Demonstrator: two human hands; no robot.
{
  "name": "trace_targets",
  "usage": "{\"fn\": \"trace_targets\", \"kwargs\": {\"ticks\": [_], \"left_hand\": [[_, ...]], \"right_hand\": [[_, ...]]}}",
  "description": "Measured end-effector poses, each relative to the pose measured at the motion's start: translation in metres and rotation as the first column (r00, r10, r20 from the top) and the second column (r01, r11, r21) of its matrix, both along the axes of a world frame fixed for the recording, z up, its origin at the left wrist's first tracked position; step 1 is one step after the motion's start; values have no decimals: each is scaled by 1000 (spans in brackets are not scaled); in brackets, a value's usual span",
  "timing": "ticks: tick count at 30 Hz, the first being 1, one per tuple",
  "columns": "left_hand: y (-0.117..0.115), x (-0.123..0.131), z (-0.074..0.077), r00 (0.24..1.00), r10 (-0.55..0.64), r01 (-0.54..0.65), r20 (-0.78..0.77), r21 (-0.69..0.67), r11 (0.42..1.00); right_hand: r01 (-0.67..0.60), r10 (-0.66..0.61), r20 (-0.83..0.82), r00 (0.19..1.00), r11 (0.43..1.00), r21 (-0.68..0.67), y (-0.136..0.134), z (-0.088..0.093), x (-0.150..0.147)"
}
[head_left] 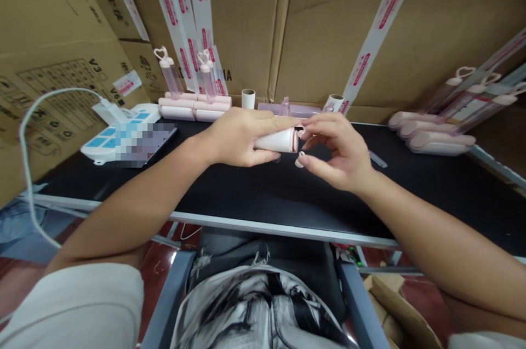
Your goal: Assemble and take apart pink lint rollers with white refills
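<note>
My left hand point(236, 135) is wrapped from above around a white, rounded tube-like casing point(276, 142) with a pinkish rim at its right end. It holds the casing lying sideways above the black table. My right hand point(339, 154) is at that rimmed end, its fingers curled and its thumb spread apart below them. The fingertips are close to or touching the rim; which of the two I cannot tell. No object shows clearly between the right thumb and fingers. The casing's left part is hidden under my left palm.
Pink-and-white units with clear tubes and heart-shaped loops stand at back left point(195, 107) and right point(441, 141). White hollow tubes point(248, 99) and a purple piece point(267, 110) line the back. A power strip point(98, 143) lies left, a clear strip point(378, 159) right. Cardboard point(246, 20) walls the back.
</note>
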State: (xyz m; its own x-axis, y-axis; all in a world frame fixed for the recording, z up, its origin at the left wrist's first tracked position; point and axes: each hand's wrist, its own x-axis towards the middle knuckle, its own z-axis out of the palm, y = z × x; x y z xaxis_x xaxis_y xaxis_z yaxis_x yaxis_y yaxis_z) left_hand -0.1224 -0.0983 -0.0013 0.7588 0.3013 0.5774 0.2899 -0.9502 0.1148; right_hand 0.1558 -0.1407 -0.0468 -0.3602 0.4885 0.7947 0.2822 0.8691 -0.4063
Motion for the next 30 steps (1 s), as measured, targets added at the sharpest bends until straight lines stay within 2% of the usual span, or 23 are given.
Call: {"fn": "trace_targets", "kwargs": {"ticks": [2,4,10,19,30], "left_hand": [[-4,4,-2,1000,-12,12,27,2,1000],[-5,7,-4,999,-22,22,45,4,1000],[-6,11,-5,999,-15,18,-42,63,998],[-9,15,1,990,-26,54,-138,201,978],[-7,19,7,981,-1,40,-194,197,980]], "right_hand": [[11,-25,74,997,982,188,-2,4,-2],[11,-49,121,991,954,298,-4,7,-3],[4,-94,222,971,927,376,-4,9,-6],[-77,5,208,978,936,342,-1,10,-8],[-100,71,168,983,979,176,-1,19,-5]]}}
